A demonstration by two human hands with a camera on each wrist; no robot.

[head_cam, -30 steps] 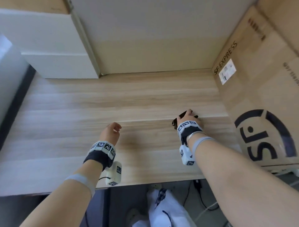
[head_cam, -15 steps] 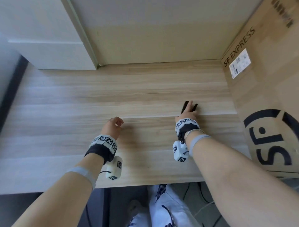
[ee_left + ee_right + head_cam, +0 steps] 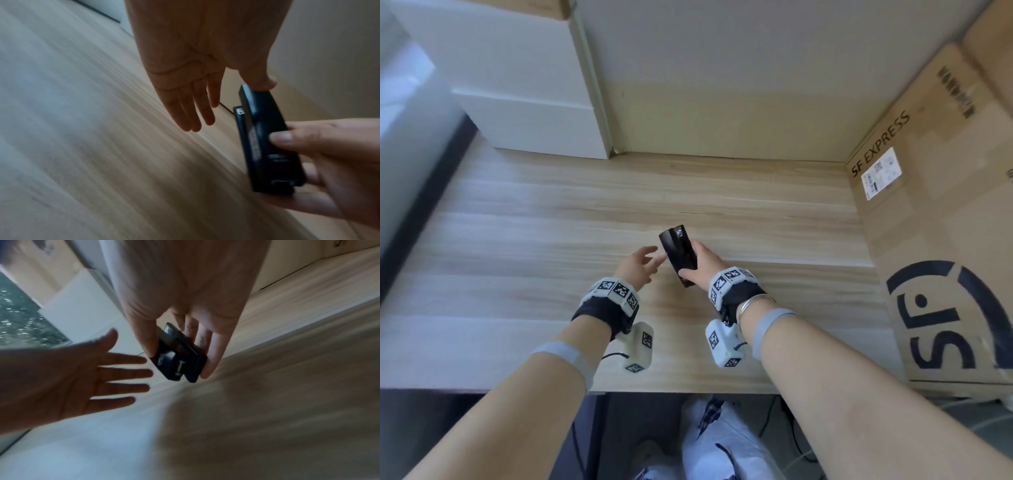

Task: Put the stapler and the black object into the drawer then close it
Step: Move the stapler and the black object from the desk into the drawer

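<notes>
Stapler (image 3: 678,255) sits pinched in the right hand (image 3: 702,265) (thumb opposing fingers); bring the flat, empty left hand (image 3: 637,268) beneath it before transferring, avoiding the hinge.

stapler (image 3: 678,254) above table (image 3: 517,240), cardboard box (image 3: 935,240) right.

The stapler (image 3: 678,254) is black, long and narrow, with its top arm and base slightly parted at the front end, where a small silver metal piece shows. It is held clear above the wooden desk (image 3: 551,240), front end pointing away from the person, pinched along its sides by the right hand (image 3: 702,265). A pale label runs along one side, too blurred to read.
</notes>
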